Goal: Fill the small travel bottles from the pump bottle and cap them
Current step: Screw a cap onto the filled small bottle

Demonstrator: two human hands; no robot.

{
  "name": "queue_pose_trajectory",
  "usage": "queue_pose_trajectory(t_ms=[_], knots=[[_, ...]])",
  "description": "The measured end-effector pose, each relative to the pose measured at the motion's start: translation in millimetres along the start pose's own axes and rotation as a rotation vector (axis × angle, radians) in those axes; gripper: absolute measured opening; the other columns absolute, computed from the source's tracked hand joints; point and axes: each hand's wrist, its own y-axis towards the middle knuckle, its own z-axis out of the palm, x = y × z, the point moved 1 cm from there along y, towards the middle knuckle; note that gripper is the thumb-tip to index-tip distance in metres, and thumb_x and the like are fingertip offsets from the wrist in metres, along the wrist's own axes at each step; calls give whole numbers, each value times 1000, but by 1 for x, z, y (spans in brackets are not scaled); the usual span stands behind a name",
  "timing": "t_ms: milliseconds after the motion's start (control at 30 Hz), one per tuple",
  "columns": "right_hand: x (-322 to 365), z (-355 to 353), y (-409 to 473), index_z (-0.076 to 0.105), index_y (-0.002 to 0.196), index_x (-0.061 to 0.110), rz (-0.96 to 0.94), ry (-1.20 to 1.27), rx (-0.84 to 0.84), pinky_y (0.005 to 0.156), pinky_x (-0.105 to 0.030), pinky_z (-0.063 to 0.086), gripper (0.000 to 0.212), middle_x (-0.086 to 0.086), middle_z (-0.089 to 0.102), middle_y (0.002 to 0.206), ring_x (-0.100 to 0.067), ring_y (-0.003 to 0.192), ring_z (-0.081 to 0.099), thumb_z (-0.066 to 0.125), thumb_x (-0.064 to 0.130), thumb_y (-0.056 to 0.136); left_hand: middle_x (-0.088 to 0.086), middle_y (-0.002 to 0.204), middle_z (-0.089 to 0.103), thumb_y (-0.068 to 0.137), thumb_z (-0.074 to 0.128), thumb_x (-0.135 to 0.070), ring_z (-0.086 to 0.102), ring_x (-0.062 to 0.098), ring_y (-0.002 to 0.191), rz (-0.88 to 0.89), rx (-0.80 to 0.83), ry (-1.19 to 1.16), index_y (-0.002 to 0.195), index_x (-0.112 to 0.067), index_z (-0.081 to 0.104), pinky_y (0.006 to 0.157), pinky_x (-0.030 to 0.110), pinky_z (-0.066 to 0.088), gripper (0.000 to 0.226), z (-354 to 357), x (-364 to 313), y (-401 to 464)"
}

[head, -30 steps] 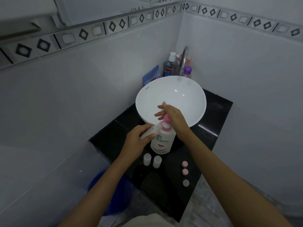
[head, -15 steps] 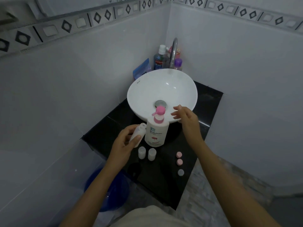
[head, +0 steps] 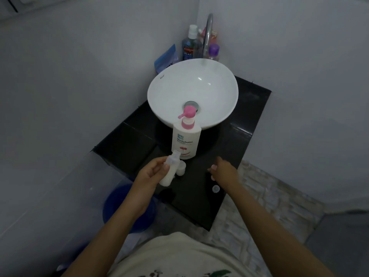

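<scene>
**A:** Your left hand [head: 148,173] grips the small translucent travel bottle [head: 168,170], tilted, uncapped, with white lotion inside. Tip it further and it can spill onto the black stone desk [head: 247,124].

**B:** And the other hand?

**A:** Your right hand [head: 224,170] hovers low over the desk near its right edge, fingers loosely curled, holding nothing I can make out. It covers the spot where caps may lie; only one pale round cap [head: 215,188] shows, just beside your wrist. Brush it and it may roll off that edge to the floor.

**B:** Room to move?

**A:** Little. The tall white pump bottle with the pink pump head [head: 186,136] stands close against the white bowl sink [head: 159,92]. Another small white bottle [head: 181,168] stands just beside the one you hold; a careless swing could topple it. The desk's near corner lies just below your hands.
</scene>
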Motion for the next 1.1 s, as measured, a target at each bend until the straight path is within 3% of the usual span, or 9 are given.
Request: queue_pose_trajectory(t_ms=[133,233,333,400,500,633,867,1000,1100], knots=[[2,-2,5,50,113,5,-7,-72,45,78,-36,48,30,-16,59,114,-32,100,60,54,25,91,-3,116,66,67,65,-47,60,22,112,-36,4,9,108,-31,66,104,44,44,43,1,1,-3],[4,-5,6,54,99,4,10,10,60,72,-33,49,16,-17,64,104,-30,88,64,49,16,90,-2,115,66,68,64,-43,60,20,112,-47,8,9,111,-27,64,103,39,46,46,4,-1,-2],[16,-25,-7,59,95,9,-3,333,-6,58,-27,50,13,-10,67,91,-20,67,65,54,20,90,-7,105,68,71,61,-40,62,13,102,-32,13,6,106,-28,66,92,29,50,37,6,-6,-1],[30,-48,-28,63,96,12,-83,652,-26,57,-20,47,12,-8,69,91,-14,66,64,62,21,88,-10,102,69,75,60,-37,63,6,97,-16,18,18,105,-28,66,82,19,51,32,5,-9,1],[48,-85,-69,67,101,12,-292,969,72,59,-22,47,16,-12,72,89,-16,69,66,63,15,86,-9,104,67,87,58,-26,62,3,94,-8,13,60,108,-26,65,72,12,50,23,2,-11,5],[58,-103,-102,67,106,12,-443,954,154,66,-24,52,21,-9,72,90,-18,74,67,64,13,85,-6,104,68,89,57,-20,65,-5,85,18,28,110,111,-21,66,70,9,51,23,5,-15,6],[56,-106,-111,67,106,14,-475,862,142,73,-16,53,25,-7,71,96,-14,81,69,65,4,83,-2,97,68,87,61,-14,64,-6,78,68,75,166,105,-13,67,65,8,50,19,14,-20,8],[57,-103,-110,69,90,19,-372,791,105,56,-13,50,7,-2,71,73,-14,56,63,65,22,84,-2,99,68,85,64,-15,63,-6,82,105,77,213,100,-17,68,67,8,50,16,15,-23,9],[58,-98,-111,67,78,16,-271,720,36,50,-17,47,27,-3,67,63,-13,48,57,57,40,86,-3,101,68,84,65,-16,63,-6,85,105,96,217,99,-20,68,67,8,50,16,16,-24,10]])
